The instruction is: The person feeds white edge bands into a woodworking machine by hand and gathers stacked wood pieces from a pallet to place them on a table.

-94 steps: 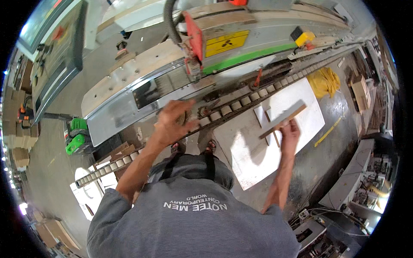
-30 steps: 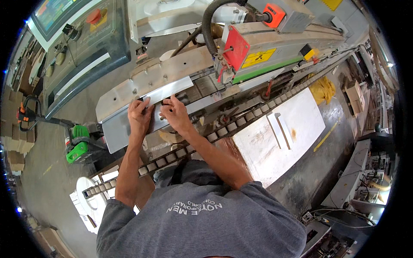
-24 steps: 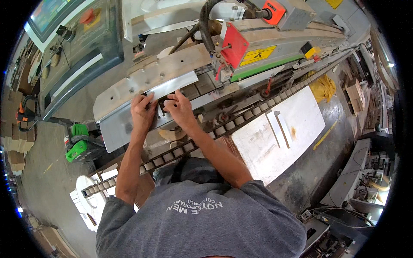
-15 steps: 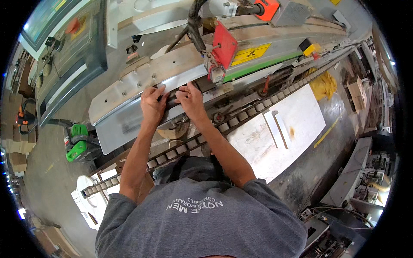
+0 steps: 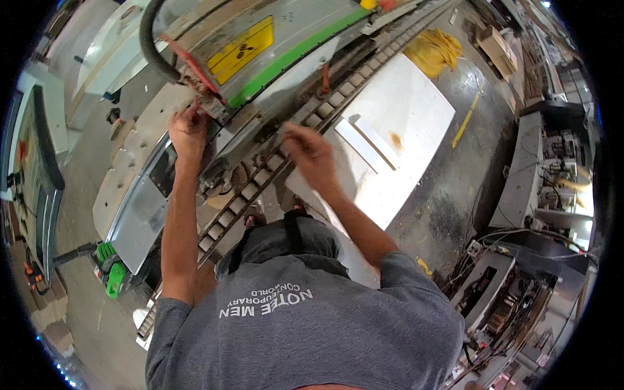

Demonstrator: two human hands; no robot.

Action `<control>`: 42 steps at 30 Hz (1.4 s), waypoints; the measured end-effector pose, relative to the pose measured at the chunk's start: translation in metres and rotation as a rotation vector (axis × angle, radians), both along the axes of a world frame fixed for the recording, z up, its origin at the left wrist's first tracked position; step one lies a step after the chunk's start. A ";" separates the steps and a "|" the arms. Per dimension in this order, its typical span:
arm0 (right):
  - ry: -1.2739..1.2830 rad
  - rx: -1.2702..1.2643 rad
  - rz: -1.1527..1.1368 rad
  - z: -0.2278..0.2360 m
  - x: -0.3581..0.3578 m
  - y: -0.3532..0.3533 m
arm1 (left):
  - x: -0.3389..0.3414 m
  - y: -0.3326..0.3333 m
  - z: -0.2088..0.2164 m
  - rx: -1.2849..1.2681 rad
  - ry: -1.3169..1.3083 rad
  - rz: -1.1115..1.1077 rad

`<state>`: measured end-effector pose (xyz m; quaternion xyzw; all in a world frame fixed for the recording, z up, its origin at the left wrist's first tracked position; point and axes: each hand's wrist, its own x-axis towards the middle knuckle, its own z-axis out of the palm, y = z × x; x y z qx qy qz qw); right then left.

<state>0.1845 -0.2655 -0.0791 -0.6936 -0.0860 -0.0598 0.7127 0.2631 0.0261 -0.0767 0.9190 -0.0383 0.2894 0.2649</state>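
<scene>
My left hand (image 5: 188,133) reaches to the machine's edge, just below the red guard plate (image 5: 195,68) and its metal bracket (image 5: 211,101). Its fingers are curled together, and what they grip, if anything, is hidden. Below that hand runs a bent silver metal sheet (image 5: 140,224) along the machine table. My right hand (image 5: 311,153) hovers over the chain of pale roller pads (image 5: 260,177), near the white panel; motion smears its fingers. Beside the guard a ribbed dark hose (image 5: 151,42) comes down to the bracket.
A green strip (image 5: 299,58) and yellow warning label (image 5: 242,49) mark the machine body. Two narrow white strips (image 5: 367,143) rest on a large white panel (image 5: 416,107) at right. Yellow cloth (image 5: 432,52) lies beyond it. A green-and-black device (image 5: 112,270) stands at lower left.
The view has shifted over the machine. My hands were together at the silver sheet; now the left is up by the red guard and the right has pulled away toward the roller chain.
</scene>
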 end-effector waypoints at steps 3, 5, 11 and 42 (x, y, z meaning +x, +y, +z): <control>0.080 -0.408 -0.247 -0.008 0.018 -0.100 | 0.014 -0.009 0.001 0.136 0.077 -0.030; 0.060 -0.737 -0.298 -0.039 0.035 -0.168 | 0.001 -0.020 0.008 0.076 0.038 -0.033; 0.398 -1.420 0.098 -0.092 0.048 -0.272 | -0.051 -0.021 0.009 -0.027 0.109 0.035; 0.388 -1.307 -0.183 -0.097 -0.012 -0.262 | -0.135 0.017 -0.002 -0.224 0.012 -0.083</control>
